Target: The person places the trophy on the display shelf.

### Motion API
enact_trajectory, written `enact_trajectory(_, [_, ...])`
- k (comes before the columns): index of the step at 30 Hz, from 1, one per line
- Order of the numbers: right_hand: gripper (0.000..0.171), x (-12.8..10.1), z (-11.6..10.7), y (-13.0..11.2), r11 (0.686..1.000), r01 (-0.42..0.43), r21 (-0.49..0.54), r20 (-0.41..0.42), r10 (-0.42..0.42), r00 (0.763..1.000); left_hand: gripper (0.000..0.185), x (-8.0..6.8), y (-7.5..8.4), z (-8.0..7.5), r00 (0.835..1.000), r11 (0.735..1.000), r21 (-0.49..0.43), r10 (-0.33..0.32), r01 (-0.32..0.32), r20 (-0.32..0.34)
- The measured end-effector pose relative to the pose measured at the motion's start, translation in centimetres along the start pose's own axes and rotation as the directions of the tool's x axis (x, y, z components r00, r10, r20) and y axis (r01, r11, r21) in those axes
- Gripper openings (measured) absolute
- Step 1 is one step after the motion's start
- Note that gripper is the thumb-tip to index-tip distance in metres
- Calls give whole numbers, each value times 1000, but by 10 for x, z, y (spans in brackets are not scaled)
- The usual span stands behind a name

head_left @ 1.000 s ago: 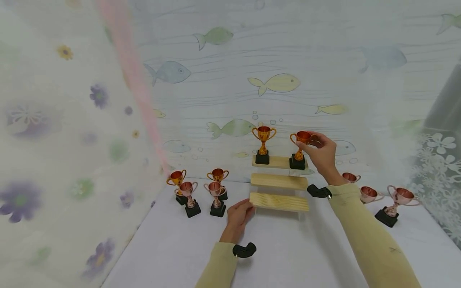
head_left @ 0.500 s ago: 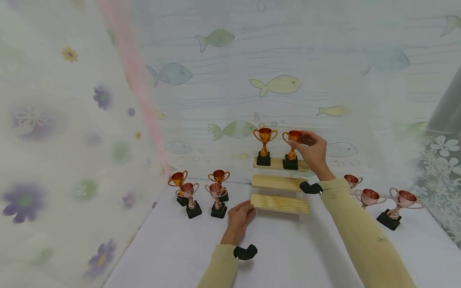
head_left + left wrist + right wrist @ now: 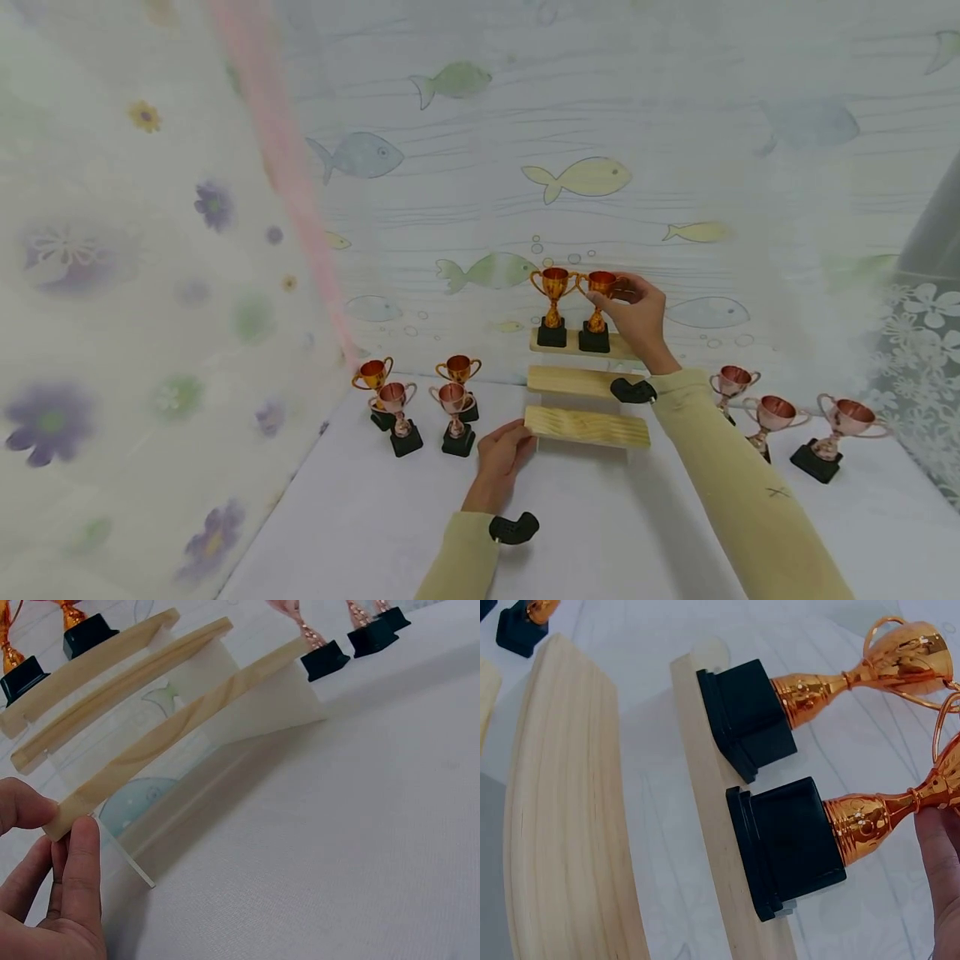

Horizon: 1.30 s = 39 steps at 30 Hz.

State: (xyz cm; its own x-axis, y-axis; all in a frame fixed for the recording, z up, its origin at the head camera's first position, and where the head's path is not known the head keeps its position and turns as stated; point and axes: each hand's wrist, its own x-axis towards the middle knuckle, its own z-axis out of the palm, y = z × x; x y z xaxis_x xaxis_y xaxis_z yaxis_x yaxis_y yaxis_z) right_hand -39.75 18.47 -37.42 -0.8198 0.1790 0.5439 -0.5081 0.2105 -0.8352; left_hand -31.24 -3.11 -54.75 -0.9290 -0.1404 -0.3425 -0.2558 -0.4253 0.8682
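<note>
A three-step wooden display stand [image 3: 587, 426] with clear side supports stands on the white table. My left hand [image 3: 501, 457] pinches the left end of its lowest board, thumb on top and fingers beneath, as the left wrist view shows. On the top board my right hand [image 3: 637, 317] holds a gold trophy cup [image 3: 596, 321] by its bowl. Its black base [image 3: 791, 847] rests on the board. Close on its left stands another gold trophy cup [image 3: 553, 304], upright, and their handles nearly touch or overlap.
Left of the stand are two gold trophies [image 3: 459, 367] behind two rose-gold trophies [image 3: 453, 408]. Several rose-gold trophies [image 3: 831, 433] stand on the right, partly behind my right sleeve [image 3: 742, 475]. A fish-patterned curtain [image 3: 577, 100] hangs close behind the stand.
My right hand has slid its gold trophy leftward along the top board, up beside the other gold trophy. My left hand keeps its grip on the lowest board.
</note>
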Motion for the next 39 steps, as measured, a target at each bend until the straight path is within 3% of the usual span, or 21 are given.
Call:
enact_trajectory(7, [42,7,6,23,1000,5,25,-23,-4,1000,36,-2,2,1,1000,1000,12,-19,19,-5])
enact_trajectory(14, [44,6,7,23,999,-25,46,-31,27,999,36,0,1,1,1000,1000,0,-18,18,-7])
enact_trajectory(22, [48,-7,-4,1,994,-84,73,37,81,996,36,0,0,1,1000,999,-44,9,-9,1])
enact_trajectory(27, [58,-12,-15,18,990,-119,73,55,115,992,36,0,-1,0,1000,999,-51,11,-11,3])
enact_trajectory(32, [65,-22,-34,23,995,-99,17,81,98,992,36,-2,0,-1,1000,999,-42,-5,5,6])
enact_trajectory(39, [61,-42,-67,15,999,29,-41,88,-26,996,37,-4,2,1,1000,999,-27,-20,20,7])
